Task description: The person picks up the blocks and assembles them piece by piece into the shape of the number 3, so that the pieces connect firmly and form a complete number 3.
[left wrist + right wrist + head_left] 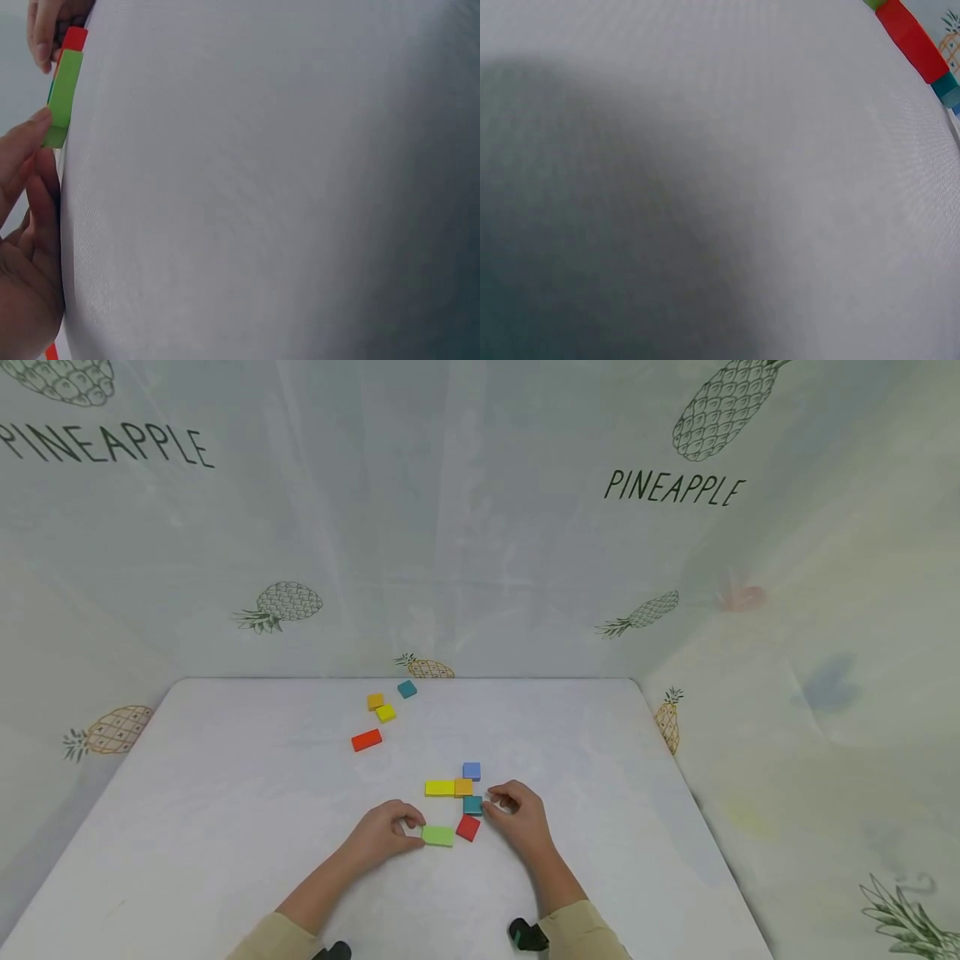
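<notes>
My left hand (385, 833) pinches the left end of a light green rectangular block (438, 836), thumb and forefinger at its corners. In the left wrist view the thumb lies against the near end of that block. Just right of it, a red block (468, 828) sits turned at an angle. My right hand (522, 817) has loosely bent fingers, its thumb tip right at the right side of a teal block (472, 805). Above the teal block, an orange block (463, 787) adjoins a yellow rectangular block (439, 788). A blue block (471, 771) tops this group.
Farther back on the white table (262, 777) lie a red rectangular block (367, 740), a yellow block (386, 713), an orange block (375, 702) and a teal block (407, 689). A pineapple-print curtain (450, 527) hangs behind the table's back edge.
</notes>
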Motion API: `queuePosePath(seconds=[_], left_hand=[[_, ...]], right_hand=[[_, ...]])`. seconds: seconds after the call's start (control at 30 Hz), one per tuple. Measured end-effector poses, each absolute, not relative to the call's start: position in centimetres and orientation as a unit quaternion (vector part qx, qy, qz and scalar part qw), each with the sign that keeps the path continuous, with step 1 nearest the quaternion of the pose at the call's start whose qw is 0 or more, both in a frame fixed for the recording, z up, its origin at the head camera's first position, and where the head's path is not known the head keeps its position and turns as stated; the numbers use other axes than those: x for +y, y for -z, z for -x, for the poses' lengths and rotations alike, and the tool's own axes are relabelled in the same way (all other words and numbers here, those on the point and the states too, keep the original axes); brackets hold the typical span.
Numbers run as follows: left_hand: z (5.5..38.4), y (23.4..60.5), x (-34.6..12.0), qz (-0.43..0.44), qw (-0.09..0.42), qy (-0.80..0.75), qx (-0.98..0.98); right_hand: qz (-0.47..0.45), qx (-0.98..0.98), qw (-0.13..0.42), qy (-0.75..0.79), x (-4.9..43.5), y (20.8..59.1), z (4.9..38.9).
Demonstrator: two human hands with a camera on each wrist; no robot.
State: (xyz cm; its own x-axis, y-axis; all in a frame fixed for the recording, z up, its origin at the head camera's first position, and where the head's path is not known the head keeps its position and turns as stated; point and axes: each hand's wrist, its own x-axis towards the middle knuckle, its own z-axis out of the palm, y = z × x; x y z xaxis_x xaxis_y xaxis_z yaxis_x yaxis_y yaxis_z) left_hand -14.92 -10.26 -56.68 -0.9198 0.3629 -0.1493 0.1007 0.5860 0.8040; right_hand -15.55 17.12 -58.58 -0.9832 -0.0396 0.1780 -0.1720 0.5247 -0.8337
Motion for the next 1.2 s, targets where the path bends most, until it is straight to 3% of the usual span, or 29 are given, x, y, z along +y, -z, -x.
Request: queuePosePath(seconds=[1.2], left_hand=[[14.55,56.39,-9.85,-0.143,0.129,-0.397,0.897]], right_hand=[[-0.064,-0.865,0.069,-0.492,17.09,58.38,15.57]])
